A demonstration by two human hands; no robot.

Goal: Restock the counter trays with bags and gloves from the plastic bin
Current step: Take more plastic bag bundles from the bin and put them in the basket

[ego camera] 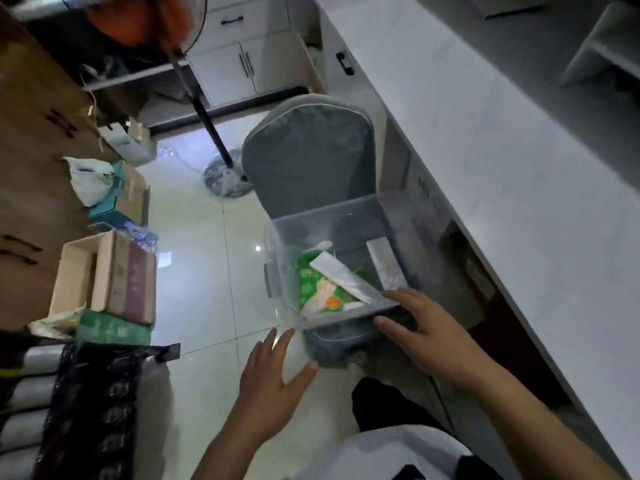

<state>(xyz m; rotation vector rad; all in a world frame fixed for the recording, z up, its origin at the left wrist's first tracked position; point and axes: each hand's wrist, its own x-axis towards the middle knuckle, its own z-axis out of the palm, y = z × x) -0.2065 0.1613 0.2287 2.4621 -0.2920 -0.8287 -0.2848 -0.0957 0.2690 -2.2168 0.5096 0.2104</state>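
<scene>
Clear plastic bin (325, 206) sits on the seat of a grey chair (308, 157), just beside the white worktop (485, 133). In the bin: green glove pack (313, 289) at its near-left corner, white bag pack (343, 271) lying across it, another pale pack (384, 261) by the right wall. Left hand (273, 379) open, fingers spread, holding nothing, near the bin's near-left corner. Right hand (426, 327) open, straight fingers at the near rim.
</scene>
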